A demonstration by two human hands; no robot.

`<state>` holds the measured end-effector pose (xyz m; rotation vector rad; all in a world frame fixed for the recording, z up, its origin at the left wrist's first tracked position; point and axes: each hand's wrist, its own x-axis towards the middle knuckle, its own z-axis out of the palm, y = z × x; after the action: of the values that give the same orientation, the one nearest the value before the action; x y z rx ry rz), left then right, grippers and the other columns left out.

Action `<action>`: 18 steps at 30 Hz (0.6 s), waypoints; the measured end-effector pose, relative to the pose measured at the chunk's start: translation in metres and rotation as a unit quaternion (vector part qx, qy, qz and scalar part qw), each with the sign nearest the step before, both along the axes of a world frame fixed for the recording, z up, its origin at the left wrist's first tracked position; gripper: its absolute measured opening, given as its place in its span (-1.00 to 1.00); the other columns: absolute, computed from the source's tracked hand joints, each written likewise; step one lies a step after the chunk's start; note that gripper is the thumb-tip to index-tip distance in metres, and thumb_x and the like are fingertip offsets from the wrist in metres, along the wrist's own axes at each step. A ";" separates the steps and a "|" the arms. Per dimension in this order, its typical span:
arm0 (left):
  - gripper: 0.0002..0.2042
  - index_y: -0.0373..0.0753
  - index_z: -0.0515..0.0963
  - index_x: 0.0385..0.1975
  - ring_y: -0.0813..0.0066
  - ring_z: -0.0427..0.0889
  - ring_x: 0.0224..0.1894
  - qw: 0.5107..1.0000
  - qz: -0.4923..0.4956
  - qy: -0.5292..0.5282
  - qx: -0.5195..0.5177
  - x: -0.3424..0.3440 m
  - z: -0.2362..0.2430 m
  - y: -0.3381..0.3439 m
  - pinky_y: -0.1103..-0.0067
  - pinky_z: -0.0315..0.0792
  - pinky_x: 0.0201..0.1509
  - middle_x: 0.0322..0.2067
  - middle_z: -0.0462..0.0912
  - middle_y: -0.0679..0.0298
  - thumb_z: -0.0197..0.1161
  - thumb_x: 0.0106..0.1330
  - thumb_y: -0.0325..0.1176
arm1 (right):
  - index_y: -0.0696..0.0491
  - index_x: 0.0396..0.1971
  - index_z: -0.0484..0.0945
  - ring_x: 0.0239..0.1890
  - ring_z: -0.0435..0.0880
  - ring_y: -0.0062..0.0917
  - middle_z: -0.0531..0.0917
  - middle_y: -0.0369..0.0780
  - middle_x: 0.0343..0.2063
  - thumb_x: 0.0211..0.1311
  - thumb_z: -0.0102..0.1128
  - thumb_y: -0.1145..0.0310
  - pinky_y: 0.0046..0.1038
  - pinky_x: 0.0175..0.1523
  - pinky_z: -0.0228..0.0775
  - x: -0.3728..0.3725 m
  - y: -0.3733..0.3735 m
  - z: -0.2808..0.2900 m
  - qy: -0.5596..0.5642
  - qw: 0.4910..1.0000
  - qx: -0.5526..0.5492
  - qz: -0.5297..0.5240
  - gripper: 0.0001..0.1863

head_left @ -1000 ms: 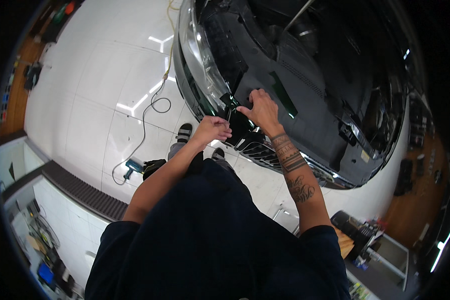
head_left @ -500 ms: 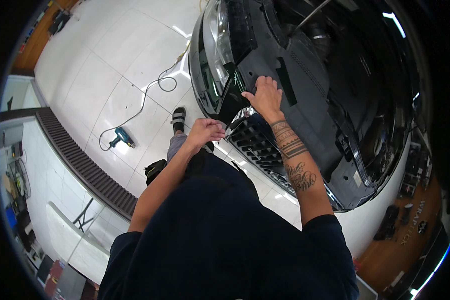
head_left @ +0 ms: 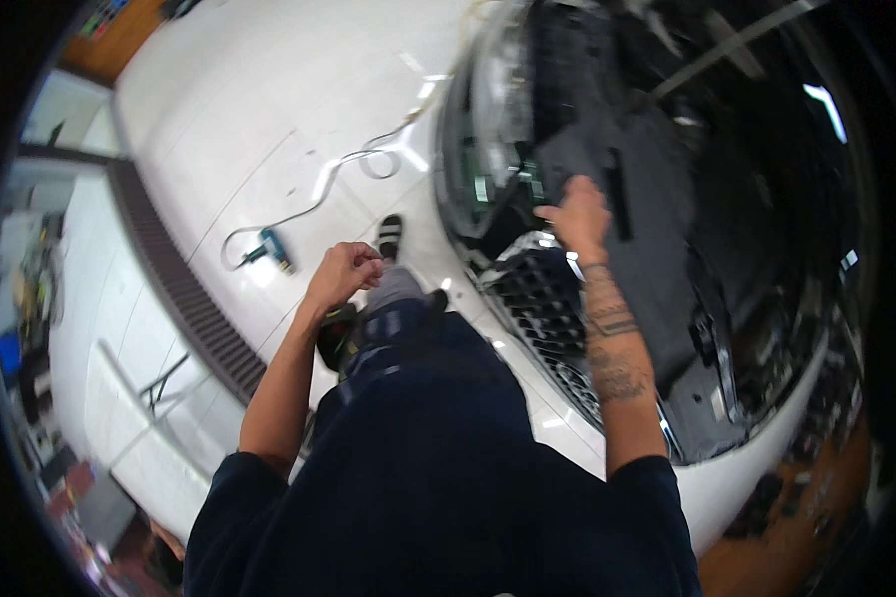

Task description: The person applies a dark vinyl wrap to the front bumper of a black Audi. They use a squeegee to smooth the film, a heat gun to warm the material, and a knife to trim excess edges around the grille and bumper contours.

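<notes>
The right hand (head_left: 577,214) lay with fingers spread on the car's black engine cover (head_left: 647,199); the left hand (head_left: 343,271), a fist, hung beside the grille (head_left: 533,298)

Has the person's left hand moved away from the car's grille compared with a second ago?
Yes. The left hand has pulled back, to the left and away from the grille, and is now a closed fist over the white floor.

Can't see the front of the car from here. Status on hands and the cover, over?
Right hand flat on the dark engine-bay cover, above the grille. Left hand fisted, off the car. Corded tool on floor, clear.
</notes>
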<state>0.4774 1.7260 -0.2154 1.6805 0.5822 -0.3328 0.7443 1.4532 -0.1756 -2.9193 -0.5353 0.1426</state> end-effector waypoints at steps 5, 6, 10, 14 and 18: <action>-0.86 -0.45 0.60 -0.52 0.35 0.67 -0.61 0.965 -0.124 0.214 0.085 -0.084 0.044 0.046 0.49 0.56 -0.49 -0.59 0.67 0.07 0.18 0.07 -0.48 | 0.08 -0.16 0.46 0.00 0.54 -0.20 0.59 -0.15 -0.12 -0.30 0.59 0.19 -0.09 -0.02 0.37 0.001 0.014 0.011 0.070 0.996 -0.012 -0.053 -0.35; -0.86 -0.47 0.58 -0.51 0.27 0.68 -0.57 0.962 -0.178 0.186 0.092 -0.090 0.039 0.037 0.44 0.57 -0.47 -0.58 0.66 0.02 0.17 0.07 -0.49 | 0.08 -0.16 0.46 -0.03 0.55 -0.19 0.59 -0.13 -0.14 -0.29 0.60 0.18 -0.12 -0.04 0.38 0.003 0.014 0.012 0.068 0.997 -0.017 -0.042 -0.35; -0.82 -0.45 0.57 -0.54 -0.11 0.67 -0.30 0.926 -0.205 0.132 0.289 -0.110 -0.050 -0.025 0.21 0.57 -0.22 -0.42 0.62 -0.23 0.04 0.13 -0.50 | 0.10 -0.16 0.46 -0.13 0.59 -0.22 0.60 -0.09 -0.25 -0.27 0.60 0.14 -0.21 -0.10 0.41 0.014 -0.008 -0.001 0.086 0.994 0.072 0.015 -0.34; -0.75 -0.33 0.66 -0.41 0.03 0.70 -0.23 0.889 -0.191 0.231 0.347 -0.110 -0.079 -0.038 0.26 0.59 -0.18 -0.31 0.67 -0.09 -0.01 0.28 -0.42 | 0.14 -0.24 0.44 -0.39 0.43 -0.64 0.50 -0.31 -0.42 -0.02 0.49 0.28 -0.56 -0.25 0.35 0.019 -0.053 -0.018 0.173 0.892 0.412 -0.069 -0.56; -0.76 -0.33 0.66 -0.41 0.06 0.71 -0.25 0.876 -0.214 0.238 0.362 -0.117 -0.110 -0.040 0.28 0.59 -0.18 -0.36 0.68 -0.06 0.04 0.28 -0.38 | 0.14 -0.31 0.45 -0.49 0.37 -0.76 0.48 -0.39 -0.52 0.10 0.38 0.37 -0.66 -0.36 0.27 -0.038 -0.066 0.004 0.178 0.851 0.476 -0.133 -0.72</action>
<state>0.3602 1.6863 -0.3250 2.4859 0.7456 -0.9593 0.7064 1.3874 -0.1713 -1.8911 -0.0715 0.2776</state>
